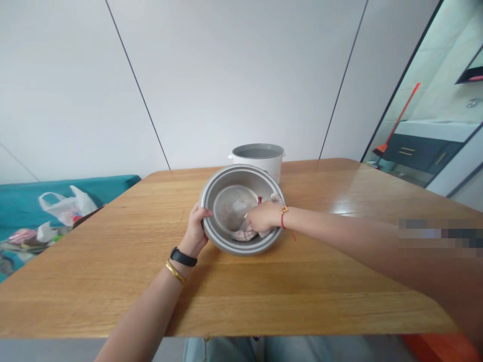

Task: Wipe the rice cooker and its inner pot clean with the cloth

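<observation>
A round metal inner pot (230,201) is tilted toward me above the wooden table, its inside facing me. My left hand (196,226) grips its left rim, with the thumb over the edge and the other fingers behind. Inside the pot, my right hand (264,217) is closed on a checked cloth (245,234), which lies against the lower right of the inner wall. Part of the cloth is hidden under that hand. Right behind the pot stands a white rice cooker body (277,166), lidless, with a grey interior.
The wooden table (113,281) reaches back to a white panelled wall (245,75). On the left, a teal sofa (113,183) holds a white plastic bag (68,206) and other items. An orange broom (402,118) leans in the doorway at right.
</observation>
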Tool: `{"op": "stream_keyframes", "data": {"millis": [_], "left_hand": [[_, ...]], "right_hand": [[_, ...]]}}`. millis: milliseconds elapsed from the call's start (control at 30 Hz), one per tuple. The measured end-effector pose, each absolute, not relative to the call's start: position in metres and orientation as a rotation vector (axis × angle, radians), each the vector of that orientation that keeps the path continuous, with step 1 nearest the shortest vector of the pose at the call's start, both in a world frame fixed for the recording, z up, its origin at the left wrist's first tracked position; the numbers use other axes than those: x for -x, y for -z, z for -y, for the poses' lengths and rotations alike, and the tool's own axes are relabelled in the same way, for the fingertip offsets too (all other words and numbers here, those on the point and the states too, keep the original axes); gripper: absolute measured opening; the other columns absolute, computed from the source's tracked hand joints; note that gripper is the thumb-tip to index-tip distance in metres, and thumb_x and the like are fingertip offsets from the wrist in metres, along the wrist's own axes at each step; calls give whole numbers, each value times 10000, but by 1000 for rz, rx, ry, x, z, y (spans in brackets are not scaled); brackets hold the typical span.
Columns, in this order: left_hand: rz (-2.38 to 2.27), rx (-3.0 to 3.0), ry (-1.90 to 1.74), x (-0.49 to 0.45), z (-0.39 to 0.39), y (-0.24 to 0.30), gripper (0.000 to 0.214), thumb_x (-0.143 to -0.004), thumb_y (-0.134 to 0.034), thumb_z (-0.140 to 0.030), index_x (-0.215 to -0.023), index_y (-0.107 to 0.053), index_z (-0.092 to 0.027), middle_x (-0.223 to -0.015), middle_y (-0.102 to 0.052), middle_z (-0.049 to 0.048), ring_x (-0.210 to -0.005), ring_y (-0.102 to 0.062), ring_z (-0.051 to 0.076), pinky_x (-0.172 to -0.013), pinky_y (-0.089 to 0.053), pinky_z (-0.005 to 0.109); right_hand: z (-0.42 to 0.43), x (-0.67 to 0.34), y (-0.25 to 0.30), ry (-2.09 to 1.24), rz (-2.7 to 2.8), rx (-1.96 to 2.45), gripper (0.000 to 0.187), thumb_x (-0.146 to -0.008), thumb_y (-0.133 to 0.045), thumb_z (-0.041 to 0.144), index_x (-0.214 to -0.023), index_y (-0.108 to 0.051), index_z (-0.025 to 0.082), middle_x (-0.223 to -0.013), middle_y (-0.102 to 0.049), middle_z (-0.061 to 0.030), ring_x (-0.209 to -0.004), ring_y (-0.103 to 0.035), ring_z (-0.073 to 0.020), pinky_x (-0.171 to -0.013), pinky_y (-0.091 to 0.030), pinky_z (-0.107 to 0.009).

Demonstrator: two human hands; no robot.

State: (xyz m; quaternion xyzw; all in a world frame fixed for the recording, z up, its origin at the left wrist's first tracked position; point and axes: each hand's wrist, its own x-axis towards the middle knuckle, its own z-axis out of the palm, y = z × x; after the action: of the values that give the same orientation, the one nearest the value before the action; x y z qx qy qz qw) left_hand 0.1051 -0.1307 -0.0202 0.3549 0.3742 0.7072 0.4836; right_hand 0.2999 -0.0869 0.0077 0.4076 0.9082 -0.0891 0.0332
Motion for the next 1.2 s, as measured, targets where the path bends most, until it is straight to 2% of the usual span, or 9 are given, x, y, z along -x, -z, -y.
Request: {"op": "stream_keyframes", "data": {"millis": [100,267,467,567,700,800,867,1033,1200], "left_hand": [[-906,-880,-1674,-109,134,18,352,-445,-684,-224,-790,-694,-154,-719,-691,19,-614,-565,154,-525,-462,241],[-916,-892,-1613,-105,137,16,384,-429,-681,-214,-808,-705,-154,-738,-702,32,-632,-588,168,-530,-485,246],[-908,-909,-1720,-97,141,7,308,-434,-685,-215,-738,-693,-162,-667,-654,0,-583,-551,138,-503,-456,225],[-888,-912,-1770,-96,143,4,299,-443,-682,-210,-738,-696,-162,-656,-646,-7,-585,-541,130,-510,-447,217],[-834,-919,-1744,-98,143,6,325,-472,-671,-192,-794,-705,-172,-710,-679,-6,-635,-574,134,-567,-481,218],[-805,-853,-1691,-99,140,10,333,-500,-720,-206,-829,-705,-163,-723,-693,4,-637,-599,140,-603,-518,237],[-783,-808,-1692,-101,137,11,339,-539,-789,-260,-852,-709,-158,-758,-713,17,-673,-636,155,-659,-550,257],[-725,-854,-1672,-106,139,10,432,-581,-831,-301,-977,-698,-191,-920,-759,55,-885,-719,262,-828,-585,366],[-818,-846,-1628,-105,147,8,465,-513,-713,-168,-972,-646,-202,-856,-716,6,-772,-668,207,-719,-561,324]], "right_hand": [[81,-315,-23,-313,-2784,-1312,205,-807,-625,53,-809,-796,166,-972,-765,-170,-1177,-610,-396,-1024,-435,-591],[63,-329,-52,-597,-3069,-747,491,-986,-363,47,-1278,-700,253,-1505,-572,-29,-1474,-351,-208,-1222,-269,-506],[96,-322,-25,-840,-2822,-1183,406,-997,-382,142,-1151,-757,116,-1299,-655,-222,-1250,-520,-365,-995,-414,-533],[122,-309,-9,-403,-2850,-1240,326,-932,-523,174,-1151,-764,164,-1175,-722,-202,-1084,-625,-357,-896,-455,-480],[135,-276,4,759,-2965,-1126,291,-915,-534,190,-1116,-740,229,-1086,-766,-79,-914,-681,-230,-827,-499,-334],[132,-241,18,1485,-3141,-1252,391,-942,-475,150,-1278,-666,209,-1211,-735,-72,-1085,-675,-202,-965,-516,-316],[130,-221,25,1553,-3360,-1417,493,-981,-444,168,-1456,-557,227,-1393,-647,-88,-1282,-594,-205,-1105,-467,-351],[117,-215,10,124,-3587,-1802,598,-1032,-416,215,-1624,-387,294,-1687,-268,-110,-1530,-289,-302,-1254,-299,-466],[91,-269,-32,-717,-3393,-1701,658,-1011,-452,167,-1602,-375,444,-1717,-273,-43,-1470,-292,-384,-1167,-290,-658]]}}
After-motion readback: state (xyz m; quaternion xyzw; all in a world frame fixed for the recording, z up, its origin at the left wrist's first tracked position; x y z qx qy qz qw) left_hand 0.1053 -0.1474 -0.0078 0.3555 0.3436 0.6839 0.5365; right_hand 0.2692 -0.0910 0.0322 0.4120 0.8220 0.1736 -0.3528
